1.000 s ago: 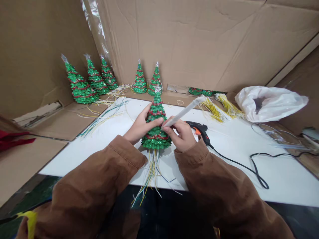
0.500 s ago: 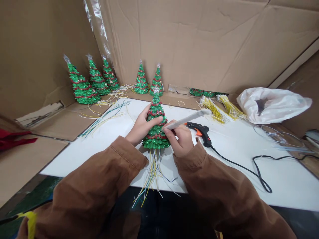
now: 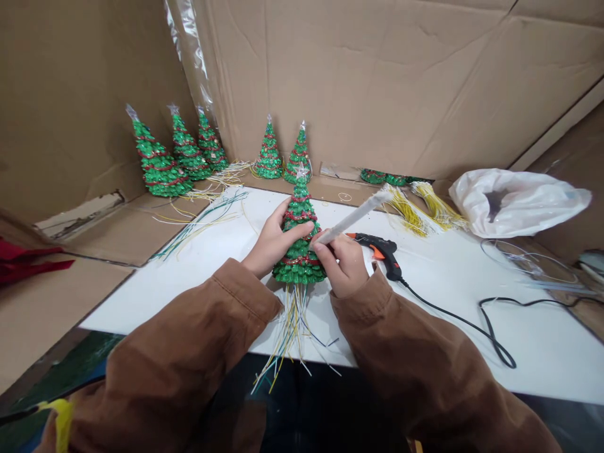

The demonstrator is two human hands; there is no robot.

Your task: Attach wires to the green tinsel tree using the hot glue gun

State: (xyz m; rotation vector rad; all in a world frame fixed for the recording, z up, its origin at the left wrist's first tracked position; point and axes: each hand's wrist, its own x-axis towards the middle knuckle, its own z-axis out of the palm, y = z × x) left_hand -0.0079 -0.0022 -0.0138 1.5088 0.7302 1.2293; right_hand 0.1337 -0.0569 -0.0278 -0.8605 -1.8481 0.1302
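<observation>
A small green Christmas tree (image 3: 298,251) with red garland and a star on top lies on the white board, its base toward me. My left hand (image 3: 278,239) is wrapped round its left side, thumb across the front. Pinched in my right hand (image 3: 346,261) is a pale grey stick (image 3: 356,217), its lower end at the tree's right side; what kind of stick it is I cannot tell. White, yellow and teal wires (image 3: 289,321) trail from the tree's base over the board's near edge.
A black and orange glue gun (image 3: 384,251) lies right of my hand, its cord running right. Other trees (image 3: 160,167) stand at the back left and back middle. Yellow wire bundles (image 3: 408,214) and a white plastic bag (image 3: 519,201) sit back right. Cardboard walls (image 3: 368,75) enclose the board (image 3: 443,277).
The stick's upper end has swung up and slightly left, so it stands steeper against the tree. The whole view has shifted slightly; both hands keep their hold.
</observation>
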